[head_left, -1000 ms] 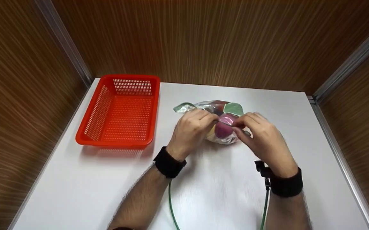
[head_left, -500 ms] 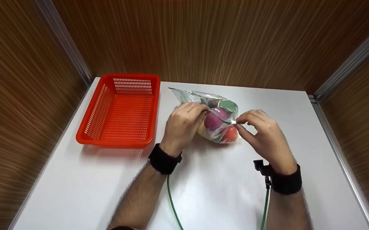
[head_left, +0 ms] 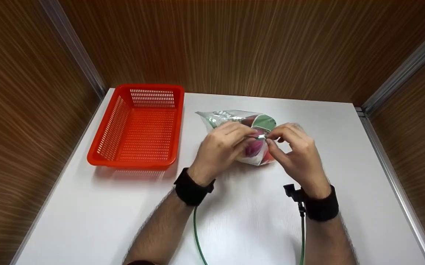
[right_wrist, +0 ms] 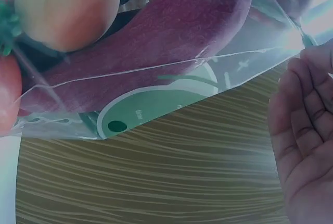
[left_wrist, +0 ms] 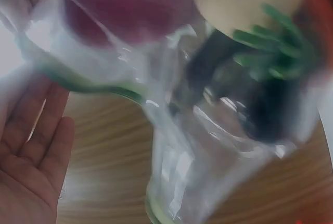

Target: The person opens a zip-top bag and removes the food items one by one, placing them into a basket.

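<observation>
A clear plastic zip bag (head_left: 222, 116) with green trim and a green printed patch lies in front of me, filled with produce. My left hand (head_left: 218, 151) pinches its top edge. My right hand (head_left: 300, 152) pinches the same edge at the bag's right corner, where something small and shiny shows by the fingertips. Through the plastic, the right wrist view shows a long purple eggplant (right_wrist: 177, 39), a pale round fruit with a reddish blush (right_wrist: 70, 10) and part of a red one (right_wrist: 8, 94). A dark item with a green stalk (left_wrist: 283, 47) is blurred in the left wrist view.
A red perforated basket (head_left: 180, 125) stands to the left on the white table (head_left: 256, 221). Wood-grain panels (head_left: 212, 48) enclose the back and sides. Black bands circle both wrists, and green cables (head_left: 197, 235) run from them toward the front.
The left hand drew left, lifting the bag's edge into a slack curve, then came back right. Now both hands' fingertips are close together, and the right hand has shifted slightly left and away from me.
</observation>
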`<state>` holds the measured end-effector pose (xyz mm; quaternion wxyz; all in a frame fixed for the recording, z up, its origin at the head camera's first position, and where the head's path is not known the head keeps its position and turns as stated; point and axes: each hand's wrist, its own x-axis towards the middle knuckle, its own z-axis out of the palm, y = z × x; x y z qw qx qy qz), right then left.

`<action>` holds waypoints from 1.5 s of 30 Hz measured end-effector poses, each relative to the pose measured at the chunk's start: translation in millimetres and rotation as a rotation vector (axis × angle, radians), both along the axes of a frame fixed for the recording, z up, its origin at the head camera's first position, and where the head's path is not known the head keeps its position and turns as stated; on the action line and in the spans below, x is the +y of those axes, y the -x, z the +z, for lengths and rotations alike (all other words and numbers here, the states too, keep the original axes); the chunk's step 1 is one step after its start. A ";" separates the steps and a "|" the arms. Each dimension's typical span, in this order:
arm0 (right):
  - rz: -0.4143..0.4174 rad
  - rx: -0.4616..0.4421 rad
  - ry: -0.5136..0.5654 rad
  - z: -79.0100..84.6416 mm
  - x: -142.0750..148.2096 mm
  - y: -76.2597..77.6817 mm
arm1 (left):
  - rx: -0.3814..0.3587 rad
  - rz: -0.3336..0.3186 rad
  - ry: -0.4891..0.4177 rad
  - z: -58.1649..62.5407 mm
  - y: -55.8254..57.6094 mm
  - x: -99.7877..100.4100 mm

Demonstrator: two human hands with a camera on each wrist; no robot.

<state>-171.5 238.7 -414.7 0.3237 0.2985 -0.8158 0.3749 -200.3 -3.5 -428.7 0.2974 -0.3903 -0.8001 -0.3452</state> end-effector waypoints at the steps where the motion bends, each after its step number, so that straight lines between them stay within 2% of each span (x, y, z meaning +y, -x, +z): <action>1: -0.001 0.005 -0.021 -0.3 -0.9 -0.4 | -0.002 -0.017 0.001 0.1 -1.5 2.0; 4: -0.022 0.008 -0.086 0.4 -2.4 -1.6 | -0.023 -0.034 0.004 -0.4 -5.2 6.4; 8: -0.078 0.016 -0.159 2.6 -4.1 -4.0 | -0.049 -0.015 0.013 -1.9 -7.3 9.0; 12: -0.123 0.036 -0.173 2.8 -7.2 -4.3 | -0.047 0.006 0.016 -2.2 -6.5 10.5; 20: -0.164 0.083 -0.082 1.9 -2.6 -2.3 | -0.018 0.032 0.028 -4.9 -0.4 10.6; 27: -0.241 0.035 0.013 6.6 17.3 -0.4 | -0.010 0.086 0.041 -11.2 8.7 6.4; 34: -0.302 0.015 0.058 7.5 26.0 2.2 | -0.026 0.119 0.057 -12.3 14.3 -0.9; 39: -0.387 -0.001 0.108 9.1 38.0 5.3 | -0.046 0.186 0.062 -10.3 20.4 -13.0; 45: -0.531 -0.117 0.200 8.4 66.6 10.5 | -0.080 0.266 0.014 -3.7 26.1 -33.8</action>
